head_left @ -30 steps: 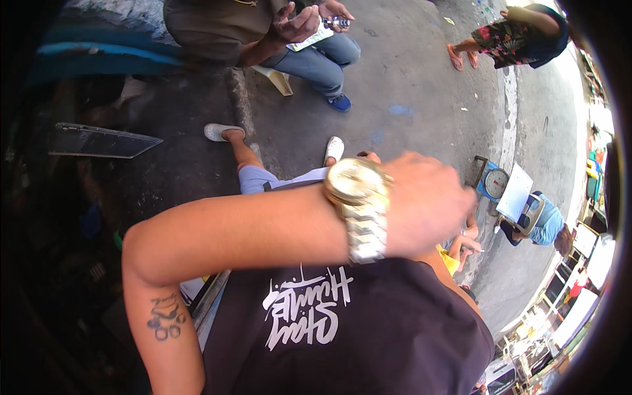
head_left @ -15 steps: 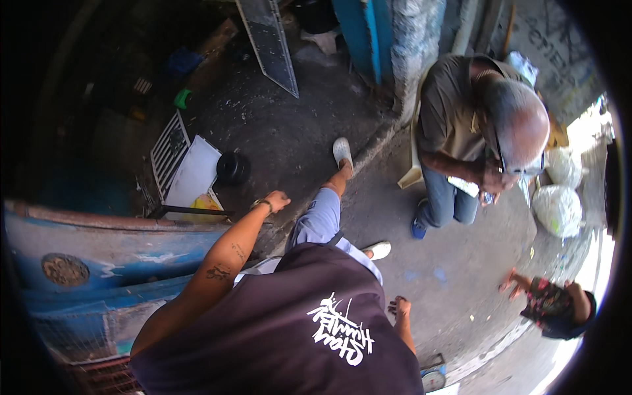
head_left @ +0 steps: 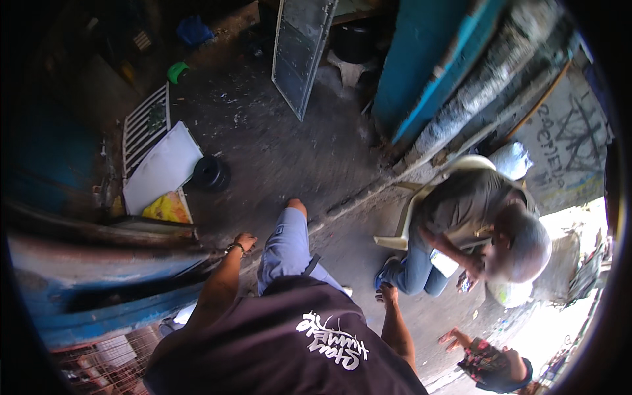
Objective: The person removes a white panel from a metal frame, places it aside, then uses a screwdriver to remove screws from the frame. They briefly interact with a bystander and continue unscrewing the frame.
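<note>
My left hand (head_left: 246, 242), with a bracelet at the wrist, hangs beside my thigh, over the dark floor near the blue metal body. Its fingers are loosely bent and I see nothing in them. Lower right of my legs hangs my right hand (head_left: 387, 293), its fingers slightly apart, also bare. In the picture it lies just below a seated person's blue shoe (head_left: 388, 271), with no grip on it. My light blue shorts (head_left: 284, 247) show one leg stepping forward.
A person sits on a cream plastic chair (head_left: 393, 242), holding something small. White panel (head_left: 161, 168), slatted rack (head_left: 146, 128) and black round object (head_left: 211, 172) lie ahead left. A raised ledge (head_left: 349, 205) crosses the floor. A framed panel (head_left: 303, 59) stands ahead; another person is lower right.
My view has turned and moved forward toward the dark doorway. My forward shoe has gone out of sight. The seated person now appears lower, and my right arm reaches further up the picture.
</note>
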A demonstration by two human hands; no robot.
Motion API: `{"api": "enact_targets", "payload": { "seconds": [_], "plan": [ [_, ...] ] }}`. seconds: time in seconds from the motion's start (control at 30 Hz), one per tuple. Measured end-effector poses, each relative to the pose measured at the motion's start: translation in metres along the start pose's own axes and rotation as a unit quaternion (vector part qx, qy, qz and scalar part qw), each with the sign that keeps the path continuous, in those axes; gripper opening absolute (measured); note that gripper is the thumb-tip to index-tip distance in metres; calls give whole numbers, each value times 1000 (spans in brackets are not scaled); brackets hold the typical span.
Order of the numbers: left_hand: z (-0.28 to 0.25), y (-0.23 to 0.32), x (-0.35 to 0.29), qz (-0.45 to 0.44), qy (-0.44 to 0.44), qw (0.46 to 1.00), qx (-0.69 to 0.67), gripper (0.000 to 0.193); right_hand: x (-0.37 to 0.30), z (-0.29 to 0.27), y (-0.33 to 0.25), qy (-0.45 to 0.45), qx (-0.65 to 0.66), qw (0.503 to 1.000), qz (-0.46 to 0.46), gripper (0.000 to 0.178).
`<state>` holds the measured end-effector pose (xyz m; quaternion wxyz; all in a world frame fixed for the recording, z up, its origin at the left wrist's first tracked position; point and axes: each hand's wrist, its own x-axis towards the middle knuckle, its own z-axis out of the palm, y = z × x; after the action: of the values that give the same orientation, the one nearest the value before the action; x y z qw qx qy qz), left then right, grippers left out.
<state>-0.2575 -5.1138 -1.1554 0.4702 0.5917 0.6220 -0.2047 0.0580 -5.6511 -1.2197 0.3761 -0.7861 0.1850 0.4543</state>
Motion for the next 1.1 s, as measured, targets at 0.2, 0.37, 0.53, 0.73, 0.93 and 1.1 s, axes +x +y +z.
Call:
{"api": "enact_targets", "payload": {
  "seconds": [0.2, 0.37, 0.53, 0.73, 0.93, 1.1],
  "plan": [
    [-115, 90, 105, -15, 13, 997, -74, 26, -13, 78, -208, -43, -30, 997, -53, 30],
    [-226, 186, 89, 94, 11, 987, -128, 22, -58, 137, -371, -176, 81, 980, -44, 32],
    [-303, 256, 58, 122, 18, 984, -126, 21, -96, 191, -492, -79, -56, 980, -173, 32],
    [-348, 255, 86, 125, 24, 980, -153, 24, -66, 240, -568, -73, -56, 989, -113, 25],
    [-399, 216, 161, -89, -37, 975, -200, 33, 29, 285, -628, -58, -54, 997, 26, 23],
    [-464, 246, 190, -145, -44, 980, -127, 29, 86, 331, -703, -20, 30, 999, 40, 23]
  ]
}}
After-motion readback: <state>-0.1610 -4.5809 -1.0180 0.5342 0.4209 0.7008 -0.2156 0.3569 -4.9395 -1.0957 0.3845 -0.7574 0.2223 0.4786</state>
